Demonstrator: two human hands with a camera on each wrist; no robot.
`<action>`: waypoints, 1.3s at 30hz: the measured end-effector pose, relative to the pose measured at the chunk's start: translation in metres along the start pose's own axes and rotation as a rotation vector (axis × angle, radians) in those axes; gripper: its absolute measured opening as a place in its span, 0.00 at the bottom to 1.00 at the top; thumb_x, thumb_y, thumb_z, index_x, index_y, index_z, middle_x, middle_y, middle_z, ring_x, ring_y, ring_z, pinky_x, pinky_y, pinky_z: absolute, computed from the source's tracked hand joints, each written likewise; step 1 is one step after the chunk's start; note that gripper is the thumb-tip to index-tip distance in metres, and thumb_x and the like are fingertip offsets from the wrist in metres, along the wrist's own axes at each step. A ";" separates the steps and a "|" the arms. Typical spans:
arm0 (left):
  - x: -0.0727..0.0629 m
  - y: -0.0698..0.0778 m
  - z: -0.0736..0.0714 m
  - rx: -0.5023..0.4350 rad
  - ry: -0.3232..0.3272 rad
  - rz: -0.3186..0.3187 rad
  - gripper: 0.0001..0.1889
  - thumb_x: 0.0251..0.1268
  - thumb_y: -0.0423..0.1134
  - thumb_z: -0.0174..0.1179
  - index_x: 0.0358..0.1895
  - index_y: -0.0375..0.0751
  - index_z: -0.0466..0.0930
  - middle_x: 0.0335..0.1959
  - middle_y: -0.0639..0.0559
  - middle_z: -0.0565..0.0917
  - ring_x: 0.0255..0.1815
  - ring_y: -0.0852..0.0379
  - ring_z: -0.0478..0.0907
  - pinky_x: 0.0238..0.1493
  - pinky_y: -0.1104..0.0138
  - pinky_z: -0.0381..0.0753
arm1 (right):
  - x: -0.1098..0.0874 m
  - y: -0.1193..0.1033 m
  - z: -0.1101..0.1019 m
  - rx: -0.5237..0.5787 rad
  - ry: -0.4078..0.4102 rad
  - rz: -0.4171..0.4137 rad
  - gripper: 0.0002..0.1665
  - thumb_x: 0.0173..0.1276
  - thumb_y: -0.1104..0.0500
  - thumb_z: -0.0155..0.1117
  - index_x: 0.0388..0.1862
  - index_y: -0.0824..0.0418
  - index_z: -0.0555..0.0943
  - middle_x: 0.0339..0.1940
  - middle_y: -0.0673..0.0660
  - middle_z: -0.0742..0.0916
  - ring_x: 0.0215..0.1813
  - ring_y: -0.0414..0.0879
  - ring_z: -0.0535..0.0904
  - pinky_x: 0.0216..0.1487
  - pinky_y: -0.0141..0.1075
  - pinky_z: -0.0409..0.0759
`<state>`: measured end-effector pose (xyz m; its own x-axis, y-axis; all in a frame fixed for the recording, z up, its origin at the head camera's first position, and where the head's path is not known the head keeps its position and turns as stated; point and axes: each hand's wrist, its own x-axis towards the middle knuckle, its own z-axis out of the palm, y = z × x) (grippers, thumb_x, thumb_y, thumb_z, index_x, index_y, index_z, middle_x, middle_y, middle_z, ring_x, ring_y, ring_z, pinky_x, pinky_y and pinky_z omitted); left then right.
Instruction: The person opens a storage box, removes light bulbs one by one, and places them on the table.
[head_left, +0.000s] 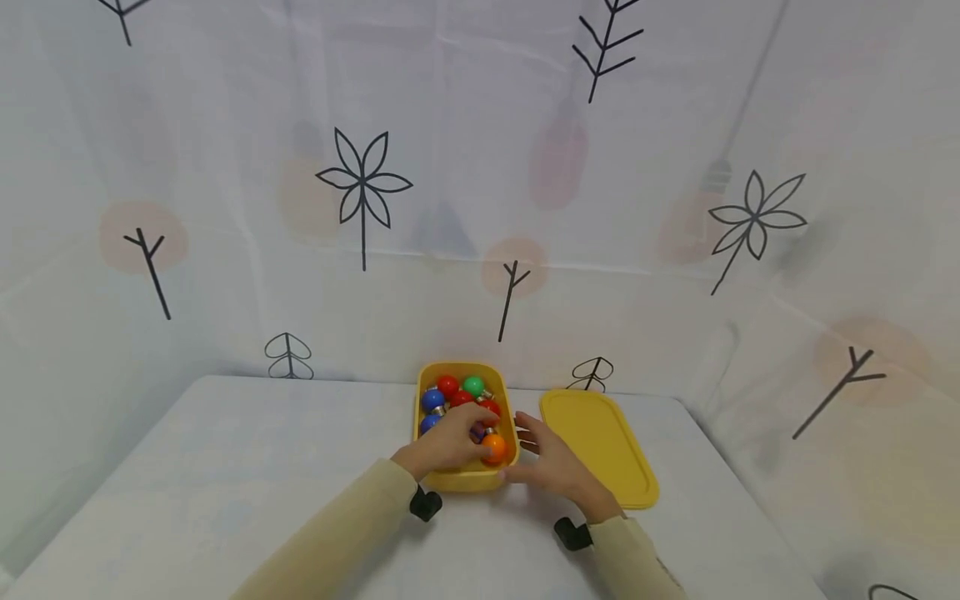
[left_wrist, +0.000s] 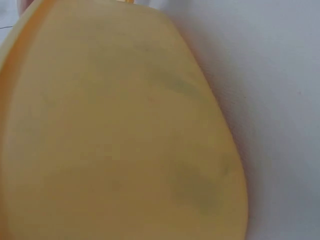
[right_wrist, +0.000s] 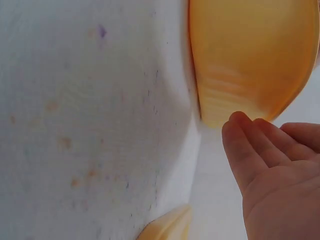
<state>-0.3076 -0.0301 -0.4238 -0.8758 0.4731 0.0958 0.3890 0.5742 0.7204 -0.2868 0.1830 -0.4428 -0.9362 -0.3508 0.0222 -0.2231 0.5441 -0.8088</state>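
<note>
Baubles (head_left: pixel 461 398), glossy and round, crowd a smooth yellow box (head_left: pixel 461 482), left fingers (head_left: pixel 474 410) unclear in grip, right fingers (right_wrist: pixel 241 146) extended beside it.

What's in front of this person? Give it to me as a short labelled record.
Container: yellow tub on a white table
Contents: red, blue, green and orange balls
Left hand: over the tub, at the balls; grip unclear
Right hand: beside the tub; contact unclear
Nearby: yellow lid, flat, right of the tub
Backdrop: white cloth, plant drawings
</note>
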 end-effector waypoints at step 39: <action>0.017 -0.002 0.016 0.143 -0.079 -0.055 0.16 0.57 0.36 0.68 0.50 0.47 0.84 0.40 0.62 0.81 0.43 0.61 0.74 0.50 0.64 0.80 | -0.001 0.000 0.004 -0.012 -0.032 -0.011 0.63 0.48 0.37 0.74 0.76 0.57 0.53 0.73 0.55 0.65 0.67 0.55 0.68 0.62 0.51 0.71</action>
<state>-0.3190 -0.0124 -0.4348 -0.8740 0.4859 0.0003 0.3824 0.6875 0.6173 -0.2847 0.1798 -0.4452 -0.9245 -0.3809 0.0118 -0.2364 0.5489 -0.8018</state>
